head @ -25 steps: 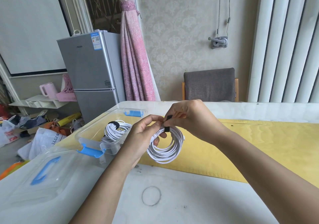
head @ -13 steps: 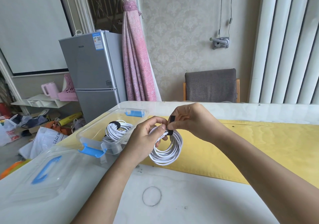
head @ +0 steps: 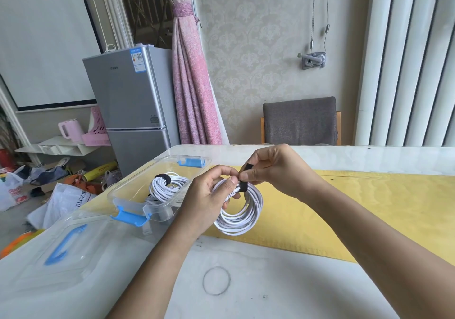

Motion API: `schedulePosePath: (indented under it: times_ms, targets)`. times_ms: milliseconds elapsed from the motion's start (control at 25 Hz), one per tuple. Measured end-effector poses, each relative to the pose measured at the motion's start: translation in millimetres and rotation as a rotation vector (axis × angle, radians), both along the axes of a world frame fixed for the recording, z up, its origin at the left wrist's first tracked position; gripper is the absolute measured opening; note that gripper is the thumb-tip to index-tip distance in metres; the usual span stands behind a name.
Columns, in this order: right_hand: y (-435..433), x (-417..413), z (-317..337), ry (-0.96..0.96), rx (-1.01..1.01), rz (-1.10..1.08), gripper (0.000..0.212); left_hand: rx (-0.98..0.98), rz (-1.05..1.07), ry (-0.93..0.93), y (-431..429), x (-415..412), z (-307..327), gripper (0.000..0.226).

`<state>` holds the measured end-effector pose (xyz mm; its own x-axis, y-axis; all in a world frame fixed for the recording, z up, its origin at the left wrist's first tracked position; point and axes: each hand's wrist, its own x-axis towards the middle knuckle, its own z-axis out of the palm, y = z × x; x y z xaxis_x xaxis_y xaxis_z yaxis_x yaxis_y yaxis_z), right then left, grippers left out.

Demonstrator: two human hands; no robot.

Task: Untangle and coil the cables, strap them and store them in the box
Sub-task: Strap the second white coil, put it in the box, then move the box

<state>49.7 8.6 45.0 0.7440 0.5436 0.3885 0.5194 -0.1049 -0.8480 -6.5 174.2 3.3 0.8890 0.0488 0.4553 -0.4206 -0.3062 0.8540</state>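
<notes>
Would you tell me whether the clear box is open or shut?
Open: the box has no lid on; the lid lies on the table beside it.

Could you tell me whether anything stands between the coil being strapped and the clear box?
Nothing visible does. The box sits open just left of the held coil, its lid lying apart nearer the camera; one strapped coil already lies inside.

Wall: pale patterned wallpaper (head: 246, 48), beyond the right hand (head: 278, 171).
Curtain (head: 189, 85): pink, tied, above the left hand (head: 209, 195).
Fridge (head: 130, 102): grey, two doors, up-left of the left hand.
Chair (head: 299, 120): grey back, behind the table (head: 320, 151), beyond the right hand.
Blinds (head: 406, 60): white vertical slats, up-right of the right hand.
Screen (head: 41, 35): white, far up-left.
Floor: bags (head: 61, 203), left of the left hand.
</notes>
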Motion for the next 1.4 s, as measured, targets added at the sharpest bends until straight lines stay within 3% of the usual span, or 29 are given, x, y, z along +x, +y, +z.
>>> schedulePosePath:
  times_ms: [160,480,800,1040,1200,1400]
  targets:
    - [0,-1,-1,0.060,0.041,0.013,0.005,-0.024,0.017,-0.031,-2,0,0,0.011]
    - [-1,3,-1,0.295,0.153,0.058,0.005,-0.056,0.034,-0.150,-7,-4,0,0.009]
    - [-5,4,2,0.436,0.146,0.180,0.019,-0.011,0.028,-0.220,-12,-6,0,0.013]
    - [-3,1,3,0.275,0.095,0.051,0.020,-0.013,0.054,-0.232,-9,-6,1,0.007]
    - [2,-6,6,0.136,0.012,0.025,0.007,-0.018,0.108,-0.244,-10,-6,-1,0.008]
    - [18,-17,5,-0.269,-0.269,-0.251,0.033,-0.043,0.198,-0.237,-9,-5,-2,0.012]
